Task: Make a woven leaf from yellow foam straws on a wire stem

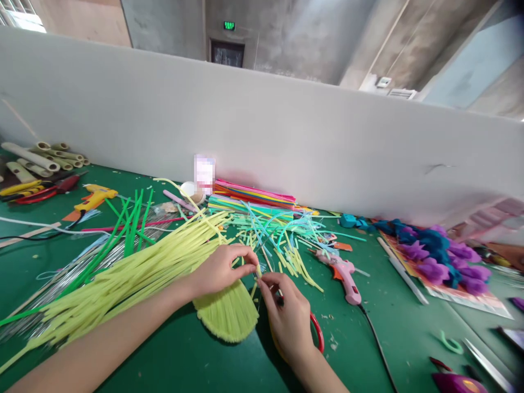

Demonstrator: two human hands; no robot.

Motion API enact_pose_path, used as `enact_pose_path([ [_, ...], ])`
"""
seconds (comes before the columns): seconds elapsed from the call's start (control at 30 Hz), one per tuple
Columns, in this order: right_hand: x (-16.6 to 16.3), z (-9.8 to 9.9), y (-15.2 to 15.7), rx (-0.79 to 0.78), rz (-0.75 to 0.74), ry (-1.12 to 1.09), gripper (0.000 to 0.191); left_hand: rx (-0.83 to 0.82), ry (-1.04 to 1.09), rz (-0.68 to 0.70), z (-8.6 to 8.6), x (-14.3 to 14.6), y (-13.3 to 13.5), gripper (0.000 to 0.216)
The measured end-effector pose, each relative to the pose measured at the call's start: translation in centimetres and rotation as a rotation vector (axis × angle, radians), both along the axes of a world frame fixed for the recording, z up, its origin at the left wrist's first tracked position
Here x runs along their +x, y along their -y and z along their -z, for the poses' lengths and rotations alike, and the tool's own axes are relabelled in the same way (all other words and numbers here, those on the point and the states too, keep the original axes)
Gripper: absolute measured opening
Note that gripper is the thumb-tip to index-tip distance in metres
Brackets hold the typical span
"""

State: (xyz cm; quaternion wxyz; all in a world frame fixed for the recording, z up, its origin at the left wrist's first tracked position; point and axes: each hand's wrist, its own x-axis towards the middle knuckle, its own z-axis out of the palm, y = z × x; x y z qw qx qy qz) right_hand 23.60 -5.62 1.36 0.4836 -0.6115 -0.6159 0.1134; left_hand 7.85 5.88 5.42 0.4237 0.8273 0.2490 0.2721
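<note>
My left hand is closed, thumb and forefinger pinching a short yellow-green pipe cleaner piece. At the lower end of that piece, the fingertips of my right hand are pinched together. Below my left hand, a rounded fan of yellow-green pipe cleaners lies close to the table, its top covered by the hand. A red loop handle shows from behind my right hand, which hides the rest of it. Left of my hands lies a large bundle of long yellow-green pipe cleaners, partly under my left forearm.
A pink glue gun lies to the right, its cord trailing forward. A yellow glue gun, pliers and bamboo tubes are left. Coloured pipe cleaners lie along the white partition. Purple flowers sit far right.
</note>
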Motion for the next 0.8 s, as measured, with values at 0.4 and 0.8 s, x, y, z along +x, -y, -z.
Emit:
enact_pose_path([
  [0.4, 0.1, -0.7, -0.2, 0.219, -0.152, 0.424, 0.018, -0.23, 0.133, 0.038, 1.6, 0.2, -0.1, 0.017],
  [0.8, 0.3, -2.6, 0.1, -0.185, -0.114, 0.038, 0.018, -0.437, 0.16, 0.253, 1.3, 0.0, 0.7, 0.031],
])
